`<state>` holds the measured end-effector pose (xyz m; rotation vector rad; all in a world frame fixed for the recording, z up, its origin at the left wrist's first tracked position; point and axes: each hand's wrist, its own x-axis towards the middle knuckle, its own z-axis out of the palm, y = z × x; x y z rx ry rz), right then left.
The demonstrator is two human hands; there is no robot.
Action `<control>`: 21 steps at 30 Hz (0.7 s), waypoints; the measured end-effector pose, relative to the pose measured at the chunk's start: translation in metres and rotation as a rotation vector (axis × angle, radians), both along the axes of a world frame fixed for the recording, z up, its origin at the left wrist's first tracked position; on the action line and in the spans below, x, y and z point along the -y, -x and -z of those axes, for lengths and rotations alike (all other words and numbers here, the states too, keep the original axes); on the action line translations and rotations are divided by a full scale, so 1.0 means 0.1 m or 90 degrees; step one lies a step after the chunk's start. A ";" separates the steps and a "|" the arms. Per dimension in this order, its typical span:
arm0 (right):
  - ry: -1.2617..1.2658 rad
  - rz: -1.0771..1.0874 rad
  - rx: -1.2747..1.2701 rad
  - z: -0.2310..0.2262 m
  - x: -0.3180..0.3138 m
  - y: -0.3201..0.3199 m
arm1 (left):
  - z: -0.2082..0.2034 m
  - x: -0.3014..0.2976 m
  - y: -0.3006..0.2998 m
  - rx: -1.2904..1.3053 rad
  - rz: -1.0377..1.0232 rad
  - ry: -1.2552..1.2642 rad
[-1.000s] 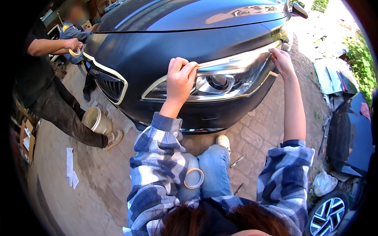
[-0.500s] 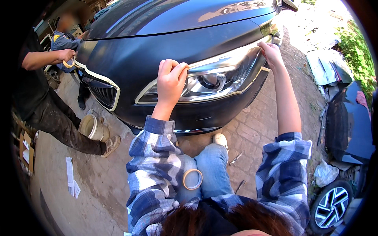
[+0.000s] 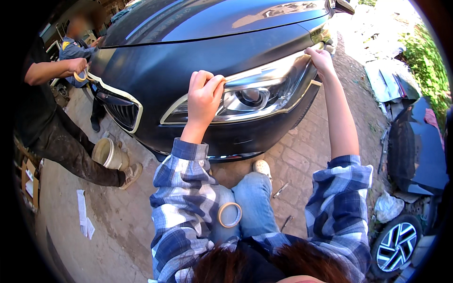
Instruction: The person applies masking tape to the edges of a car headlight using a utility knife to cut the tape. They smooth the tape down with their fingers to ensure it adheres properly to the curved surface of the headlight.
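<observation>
1. Up front, the left hand (image 3: 204,96) presses curled fingers onto a strip of masking tape (image 3: 269,66), and the right hand (image 3: 321,59) pinches its far end.
2. That tape runs along the headlight (image 3: 250,96) top edge, rising from left to right on the dark car (image 3: 198,42).
3. Open paving lies below the bumper; a tape roll (image 3: 230,214) rests on the knee.

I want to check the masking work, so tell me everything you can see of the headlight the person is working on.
The headlight is a long, swept-back clear lens with a round projector and chrome inside, set in the dark car's front corner. Pale masking tape outlines its edges. The left hand presses on the upper edge near the middle; the right hand pinches the tape at the far outer tip.
</observation>
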<state>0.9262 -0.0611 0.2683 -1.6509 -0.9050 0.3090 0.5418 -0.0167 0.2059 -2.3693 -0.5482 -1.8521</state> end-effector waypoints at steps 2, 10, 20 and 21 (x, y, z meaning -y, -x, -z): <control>0.007 0.000 0.002 -0.01 -0.01 0.02 | -0.01 0.01 0.02 -0.002 -0.003 -0.003; 0.027 0.018 -0.006 -0.03 -0.06 -0.01 | 0.01 -0.01 0.00 -0.002 -0.007 -0.010; -0.029 0.092 0.022 0.03 -0.13 0.08 | 0.03 -0.02 0.00 0.006 0.000 -0.011; -0.040 0.109 0.011 0.03 -0.13 0.12 | 0.03 -0.02 0.00 0.007 0.001 -0.011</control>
